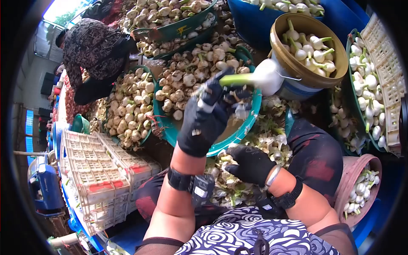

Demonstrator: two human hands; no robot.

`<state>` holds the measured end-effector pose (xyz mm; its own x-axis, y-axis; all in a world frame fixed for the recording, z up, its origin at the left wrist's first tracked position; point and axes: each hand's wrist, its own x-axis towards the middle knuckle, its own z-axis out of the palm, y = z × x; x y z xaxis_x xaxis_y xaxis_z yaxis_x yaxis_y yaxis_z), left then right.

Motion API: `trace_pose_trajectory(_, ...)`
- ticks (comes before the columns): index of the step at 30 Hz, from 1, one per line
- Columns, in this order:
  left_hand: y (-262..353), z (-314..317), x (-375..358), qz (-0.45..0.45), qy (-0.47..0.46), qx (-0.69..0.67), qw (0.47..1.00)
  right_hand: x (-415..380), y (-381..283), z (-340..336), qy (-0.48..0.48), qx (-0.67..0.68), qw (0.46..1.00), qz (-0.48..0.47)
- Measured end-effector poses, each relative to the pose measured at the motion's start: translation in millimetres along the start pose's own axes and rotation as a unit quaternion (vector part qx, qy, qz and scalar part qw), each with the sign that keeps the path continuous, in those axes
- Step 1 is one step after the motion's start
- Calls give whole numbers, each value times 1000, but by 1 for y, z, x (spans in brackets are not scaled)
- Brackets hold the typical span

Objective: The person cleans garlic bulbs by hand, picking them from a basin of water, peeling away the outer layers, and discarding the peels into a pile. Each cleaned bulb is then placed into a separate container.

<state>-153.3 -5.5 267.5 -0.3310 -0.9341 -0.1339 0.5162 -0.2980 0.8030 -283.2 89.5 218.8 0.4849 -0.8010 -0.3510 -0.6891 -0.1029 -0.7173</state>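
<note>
My left hand, in a black glove with pale scraps on it, is raised over a teal tub of untrimmed garlic. Its motion-blurred fingers are at the green stem of a large white garlic bulb, which points right toward a tan bucket of trimmed bulbs. How firmly the stem is gripped is hard to see. My right hand, also black-gloved, hovers low between my knees at a heap of garlic skins and bulbs. Its thumb and fingers are apart, with nothing clearly between them.
White plastic crates stand at my left. Green tubs of garlic lie ahead. At right are a green tub of white bulbs and a pink bucket. A co-worker bends over at upper left.
</note>
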Motion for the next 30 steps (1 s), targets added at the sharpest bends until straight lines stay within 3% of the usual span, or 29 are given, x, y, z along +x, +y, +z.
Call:
trace_pose_trajectory(1,3,5,15,37,-33,108,993,-4,-1,-6,14,19,1000,-13)
trace_pose_trajectory(2,-13,-9,34,9,-17,42,999,-9,0,-11,75,96,992,-20)
trace_pose_trajectory(3,-42,-31,54,4,-5,-7,1000,-8,6,-17,89,78,992,-45)
trace_pose_trajectory(5,-85,-61,67,-101,58,140,983,-11,10,-28,157,85,983,-49)
trace_pose_trajectory(7,-143,-94,89,-137,54,320,936,-16,3,-47,159,83,983,-28)
trace_pose_trajectory(9,-207,-129,117,-99,97,418,898,-16,10,-52,148,132,978,-61)
trace_pose_trajectory(10,-200,-112,121,-176,125,394,894,-13,13,-48,185,132,970,-87)
trace_pose_trajectory(11,-207,-114,129,-176,124,390,895,-17,14,-48,166,128,976,-54)
trace_pose_trajectory(13,-232,-131,140,-197,105,597,771,-16,16,-52,132,143,981,-18)
trace_pose_trajectory(14,-244,-141,140,-165,124,552,808,-15,18,-53,130,145,981,-15)
trace_pose_trajectory(15,-251,-154,141,-167,123,553,807,-15,20,-54,139,153,978,-19)
trace_pose_trajectory(17,-235,-166,137,-274,32,557,783,-14,19,-55,149,164,975,-26)
trace_pose_trajectory(19,-229,-178,117,-233,45,592,771,-15,17,-59,141,134,980,-29)
trace_pose_trajectory(21,-202,-170,90,-301,108,344,883,-16,15,-59,126,138,982,-27)
trace_pose_trajectory(23,-174,-158,63,-209,61,243,945,-14,16,-47,199,100,974,-38)
trace_pose_trajectory(25,-130,-125,31,-118,-15,199,973,-9,14,-39,264,66,959,-76)
trace_pose_trajectory(27,-97,-95,-11,-106,28,185,977,3,20,-18,315,52,943,-99)
trace_pose_trajectory(29,-56,-64,-58,-2,111,279,954,14,14,-4,211,258,934,-127)
trace_pose_trajectory(30,-22,-79,-82,40,164,293,941,36,-19,0,171,259,933,-185)
